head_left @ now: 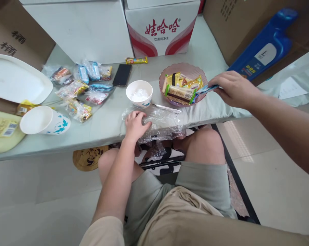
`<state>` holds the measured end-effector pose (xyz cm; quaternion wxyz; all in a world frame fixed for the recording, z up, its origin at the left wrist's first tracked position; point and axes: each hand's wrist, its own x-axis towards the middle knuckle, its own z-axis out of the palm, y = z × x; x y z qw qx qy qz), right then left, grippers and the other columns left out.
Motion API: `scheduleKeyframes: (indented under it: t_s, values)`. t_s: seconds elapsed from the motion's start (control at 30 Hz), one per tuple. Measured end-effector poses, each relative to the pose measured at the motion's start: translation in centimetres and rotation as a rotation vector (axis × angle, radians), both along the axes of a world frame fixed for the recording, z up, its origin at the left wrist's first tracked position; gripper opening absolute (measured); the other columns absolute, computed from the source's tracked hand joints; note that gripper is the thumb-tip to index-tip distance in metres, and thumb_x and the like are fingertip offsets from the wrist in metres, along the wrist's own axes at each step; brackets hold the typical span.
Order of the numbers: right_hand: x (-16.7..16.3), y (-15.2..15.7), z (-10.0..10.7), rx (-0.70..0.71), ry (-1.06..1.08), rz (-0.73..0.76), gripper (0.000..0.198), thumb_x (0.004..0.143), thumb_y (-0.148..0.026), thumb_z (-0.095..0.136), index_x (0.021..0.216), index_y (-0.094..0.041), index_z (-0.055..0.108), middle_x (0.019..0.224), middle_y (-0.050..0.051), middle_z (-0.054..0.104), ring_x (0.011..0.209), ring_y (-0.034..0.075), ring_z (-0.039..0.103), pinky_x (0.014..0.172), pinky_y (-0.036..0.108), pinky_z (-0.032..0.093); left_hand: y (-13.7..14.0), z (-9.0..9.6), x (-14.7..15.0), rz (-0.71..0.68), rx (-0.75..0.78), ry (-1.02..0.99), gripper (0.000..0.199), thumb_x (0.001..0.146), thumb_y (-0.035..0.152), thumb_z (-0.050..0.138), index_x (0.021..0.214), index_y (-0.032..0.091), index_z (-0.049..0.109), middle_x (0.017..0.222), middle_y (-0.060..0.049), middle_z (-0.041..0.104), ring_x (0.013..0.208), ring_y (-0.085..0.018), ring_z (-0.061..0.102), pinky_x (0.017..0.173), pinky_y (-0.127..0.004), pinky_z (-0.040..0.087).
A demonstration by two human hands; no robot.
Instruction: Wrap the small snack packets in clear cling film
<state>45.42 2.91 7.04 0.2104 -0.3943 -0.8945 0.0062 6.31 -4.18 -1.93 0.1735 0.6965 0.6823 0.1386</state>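
Note:
My right hand (232,89) pinches a blue snack packet (205,89) at the right rim of a pinkish ribbed bowl (167,72). Inside the bowl lie several wrapped snacks, among them a green-ended bar (180,95) on top. My left hand (136,125) rests at the table edge with thumb and fingers apart, on or beside a crumpled clear plastic bag (162,123) that hangs over the edge. Just beyond it stands a paper cup (140,104) with clear plastic inside. A thin white-handled tool (167,108), its kind unclear, lies between cup and bowl.
Several bagged snacks (74,89) and a phone (122,74) lie left of centre. A second paper cup (45,120) tilts near a white tray (18,80). Behind are a yellow snack stick (136,60), a white-and-red carton (162,30) and a blue bottle (264,51).

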Motion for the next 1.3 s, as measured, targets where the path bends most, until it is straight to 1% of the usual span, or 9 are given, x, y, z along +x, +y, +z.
scheduleKeyframes:
  t_s: [0.17,0.33,0.43,0.6,0.77,0.83,0.93,1.07,1.3]
  values:
    - [0.7,2.4,-1.0,-0.075,0.011,0.001,0.022,0.090,-0.035,0.052,0.099,-0.027,0.070,0.102,0.010,0.073,0.109,0.023,0.063,0.104,0.049,0.041,0.0,-0.5,-0.3,-0.008,0.051,-0.045,0.029,0.081,0.038,0.072,0.107,0.027,0.067,0.125,-0.009,0.061,0.129,-0.034,0.050,0.113,-0.054,0.038]
    - [0.9,2.5,-0.9,0.003,-0.054,0.036,0.027,0.083,-0.026,0.049,0.099,-0.026,0.070,0.093,0.010,0.072,0.101,0.023,0.064,0.099,0.047,0.044,0.2,-1.0,-0.5,-0.017,0.070,-0.078,0.027,0.079,0.036,0.074,0.104,0.027,0.067,0.123,-0.009,0.061,0.127,-0.035,0.051,0.111,-0.057,0.038]
    - [-1.2,2.2,-1.2,0.007,-0.139,0.071,0.029,0.079,-0.021,0.050,0.101,-0.022,0.070,0.101,0.010,0.070,0.104,0.025,0.063,0.099,0.047,0.045,0.3,-1.0,-0.4,-0.011,0.074,-0.077,0.027,0.079,0.037,0.074,0.103,0.028,0.067,0.123,-0.008,0.061,0.127,-0.035,0.051,0.111,-0.056,0.038]
    - [-3.7,2.1,-1.8,-0.101,-0.173,-0.099,0.030,0.080,-0.021,0.052,0.106,-0.024,0.067,0.119,0.006,0.068,0.119,0.029,0.056,0.104,0.053,0.040,0.3,-1.0,-0.5,-0.008,0.065,-0.064,0.025,0.080,0.038,0.073,0.103,0.029,0.067,0.122,-0.008,0.060,0.127,-0.034,0.051,0.111,-0.055,0.038]
    - [-4.1,-3.3,-2.8,0.153,0.166,-0.294,0.029,0.082,-0.019,0.047,0.106,-0.018,0.064,0.115,0.016,0.067,0.111,0.029,0.059,0.098,0.052,0.043,0.1,-1.0,-0.6,-0.030,0.073,-0.057,0.026,0.081,0.037,0.073,0.104,0.027,0.067,0.123,-0.008,0.062,0.127,-0.033,0.052,0.112,-0.053,0.038]
    - [-5.6,-6.8,-3.9,0.192,0.269,-0.234,0.027,0.085,-0.018,0.046,0.107,-0.020,0.063,0.103,0.014,0.069,0.100,0.027,0.063,0.092,0.048,0.047,0.1,-0.9,-0.5,-0.028,0.076,-0.058,0.026,0.080,0.036,0.074,0.104,0.027,0.067,0.122,-0.008,0.062,0.127,-0.033,0.052,0.112,-0.054,0.038]
    - [-9.4,-10.9,-6.3,-0.073,0.118,0.083,0.036,0.090,-0.031,0.052,0.123,-0.023,0.063,0.119,0.011,0.071,0.114,0.026,0.063,0.101,0.046,0.049,0.3,-0.9,-0.6,-0.011,0.079,-0.065,0.024,0.079,0.033,0.075,0.102,0.027,0.068,0.122,-0.008,0.063,0.126,-0.034,0.053,0.112,-0.056,0.038]
    - [-12.7,-12.2,-8.6,-0.299,-0.123,0.081,0.064,0.085,-0.051,0.065,0.144,-0.027,0.055,0.157,0.007,0.048,0.149,0.037,0.035,0.122,0.061,0.026,1.1,-0.9,-1.2,-0.058,0.142,-0.240,0.032,0.081,0.030,0.071,0.112,0.025,0.064,0.124,-0.008,0.065,0.121,-0.027,0.059,0.111,-0.048,0.044]
    - [-11.2,-11.8,-9.2,-0.399,-0.216,-0.043,0.065,0.087,-0.022,0.056,0.151,-0.026,0.048,0.163,0.004,0.039,0.151,0.033,0.035,0.122,0.060,0.027,-0.3,0.5,-2.9,0.109,0.406,-0.393,0.020,0.088,0.032,0.057,0.104,0.021,0.060,0.107,-0.007,0.071,0.107,-0.021,0.067,0.105,-0.039,0.051]
